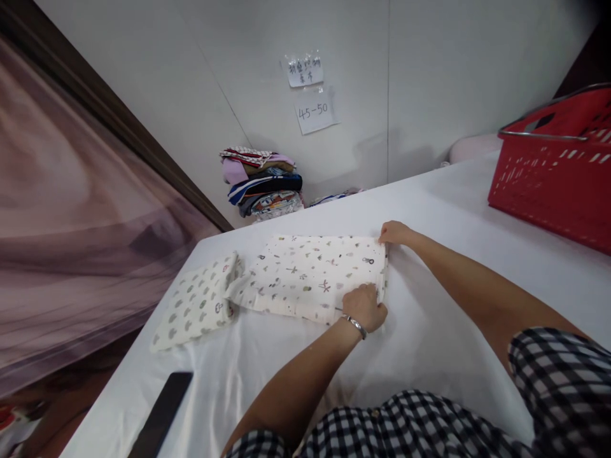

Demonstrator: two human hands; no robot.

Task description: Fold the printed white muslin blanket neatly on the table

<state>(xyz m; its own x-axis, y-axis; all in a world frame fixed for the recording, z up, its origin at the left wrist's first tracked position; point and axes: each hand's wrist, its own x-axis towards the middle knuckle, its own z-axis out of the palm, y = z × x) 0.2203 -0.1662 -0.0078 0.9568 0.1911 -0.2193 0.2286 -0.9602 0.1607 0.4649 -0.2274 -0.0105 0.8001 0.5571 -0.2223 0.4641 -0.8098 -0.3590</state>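
Observation:
A white cloth (305, 273) with small printed figures lies folded flat in the middle of the white table. My left hand (365, 306), with a silver bracelet at its wrist, is closed on the near right corner of this cloth. At the far right corner, the fingers of my right hand (394, 233) pinch the cloth's edge. Touching the cloth's left end is a second folded cloth (195, 302) with grey mushroom-like prints.
A dark flat object (162, 413) lies at the table's near left. On the right stands a red basket (554, 184). Stacked fabrics (267, 184) are beyond the table (429, 381), by the wall. A pinkish curtain (86, 191) hangs on the left.

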